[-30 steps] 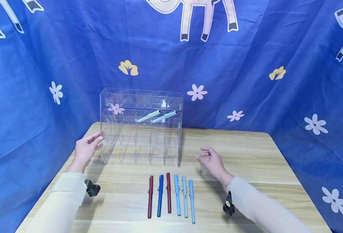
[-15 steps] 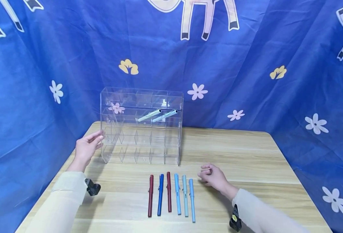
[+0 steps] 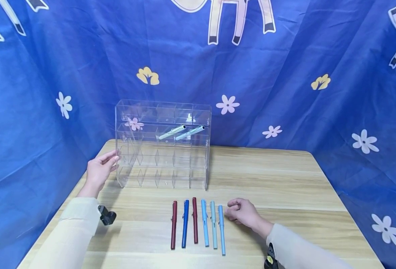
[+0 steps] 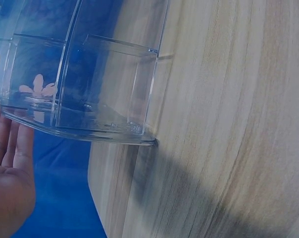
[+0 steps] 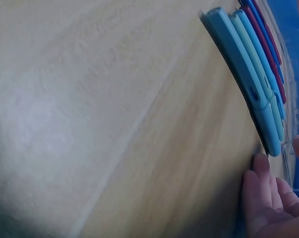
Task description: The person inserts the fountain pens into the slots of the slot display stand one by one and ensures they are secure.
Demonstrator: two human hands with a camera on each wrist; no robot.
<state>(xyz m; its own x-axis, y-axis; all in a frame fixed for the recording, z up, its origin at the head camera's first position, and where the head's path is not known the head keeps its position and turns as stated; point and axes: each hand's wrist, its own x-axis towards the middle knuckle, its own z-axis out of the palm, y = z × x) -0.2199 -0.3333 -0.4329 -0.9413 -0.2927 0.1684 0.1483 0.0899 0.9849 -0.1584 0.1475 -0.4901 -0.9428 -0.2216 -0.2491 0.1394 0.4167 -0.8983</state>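
A clear acrylic pen rack (image 3: pixel 164 161) with tiers of small compartments stands at the back left of the table. My left hand (image 3: pixel 98 172) pinches its left side panel between thumb and fingers; the left wrist view shows the fingertips at the edge of the rack (image 4: pixel 105 136). Beside the rightmost light blue pen (image 3: pixel 221 228) is my right hand (image 3: pixel 246 215), holding nothing. In the right wrist view, thumb and fingers are apart near one end of that light blue pen (image 5: pixel 236 59). A pale green pen (image 3: pixel 172 132) and a pale blue pen (image 3: pixel 189 133) lean in the rack.
Left of the rightmost pen lie a pale green pen (image 3: pixel 213 226), another light blue pen (image 3: pixel 205 224), two dark red pens (image 3: pixel 195 220) and a dark blue pen (image 3: pixel 185 224), all roughly parallel. A blue patterned curtain (image 3: pixel 268 86) surrounds the wooden table (image 3: pixel 268 168).
My right hand has come down from beside the rack toward the front of the table, reaching the right side of the pen row. My left hand stays on the rack.
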